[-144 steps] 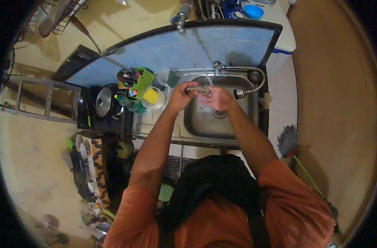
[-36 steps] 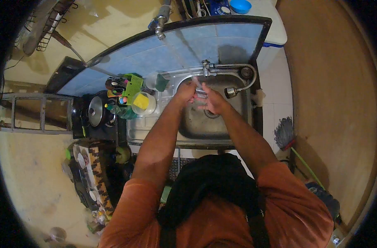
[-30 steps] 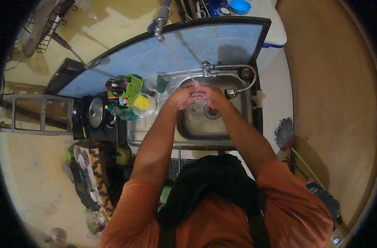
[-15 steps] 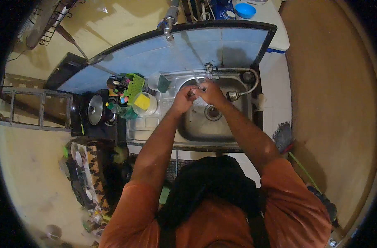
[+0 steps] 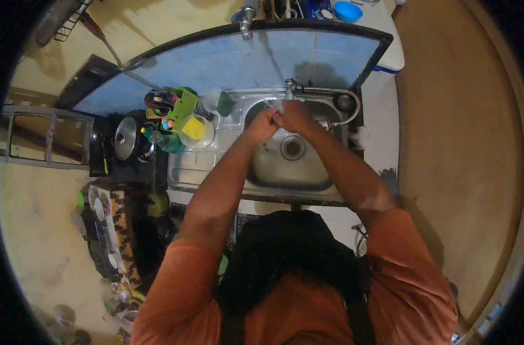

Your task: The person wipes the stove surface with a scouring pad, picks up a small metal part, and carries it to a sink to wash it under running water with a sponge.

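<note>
Over the steel sink basin [image 5: 311, 172], my two hands meet near its back edge. My left hand [image 5: 263, 126] has its fingers curled in against the right one. Closed as well, my right hand [image 5: 295, 118] is bent inward at the wrist, its back hiding most of its fingers. What lies between them, if anything, is too small or hidden to make out. Splashing water shows just behind the fingertips. A wall tap [image 5: 246, 30] is above, and a metal faucet [image 5: 291, 87] with a flexible hose [image 5: 353, 103] stands right behind my hands.
On the drainboard [image 5: 187, 169] at left are a white tub with a yellow sponge [image 5: 193, 128], a clear container with a green scrubber [image 5: 225, 104], a green utensil rack [image 5: 184, 105] and a green bottle [image 5: 169, 142]. Farther left sits a lidded pan [image 5: 125, 138] on a stove.
My hands have drawn closer together and my right hand has turned, covering its fingers. The hose's end is now mostly behind my right forearm. The whole view has shifted slightly.
</note>
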`<move>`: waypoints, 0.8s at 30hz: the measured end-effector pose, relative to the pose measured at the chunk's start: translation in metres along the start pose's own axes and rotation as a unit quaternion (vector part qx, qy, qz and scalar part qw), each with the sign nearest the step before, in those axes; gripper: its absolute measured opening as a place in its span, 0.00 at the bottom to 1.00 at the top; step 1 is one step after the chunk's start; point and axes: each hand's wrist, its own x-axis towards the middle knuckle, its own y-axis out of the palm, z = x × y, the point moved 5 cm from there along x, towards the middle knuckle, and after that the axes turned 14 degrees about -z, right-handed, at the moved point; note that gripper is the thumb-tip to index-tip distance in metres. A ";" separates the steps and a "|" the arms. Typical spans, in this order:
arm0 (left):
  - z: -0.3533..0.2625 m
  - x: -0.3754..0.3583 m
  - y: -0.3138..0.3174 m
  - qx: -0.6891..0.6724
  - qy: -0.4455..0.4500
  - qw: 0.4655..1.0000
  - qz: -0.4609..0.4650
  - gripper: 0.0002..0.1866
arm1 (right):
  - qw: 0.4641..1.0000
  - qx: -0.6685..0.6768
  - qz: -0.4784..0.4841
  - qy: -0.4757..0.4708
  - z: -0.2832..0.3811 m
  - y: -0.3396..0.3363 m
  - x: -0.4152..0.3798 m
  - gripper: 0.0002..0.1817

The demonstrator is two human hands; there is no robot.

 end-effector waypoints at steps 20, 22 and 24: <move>-0.004 -0.015 0.021 0.130 -0.004 0.990 -0.059 0.11 | 0.987 -0.043 0.094 -0.125 0.007 -0.001 0.003 0.13; -0.036 -0.024 0.000 0.108 -0.040 0.988 -0.101 0.10 | 0.991 0.006 0.064 -0.115 0.019 -0.023 0.001 0.13; -0.044 -0.026 -0.009 0.167 -0.079 0.974 -0.129 0.10 | 0.992 0.056 0.036 -0.107 0.023 -0.032 -0.003 0.14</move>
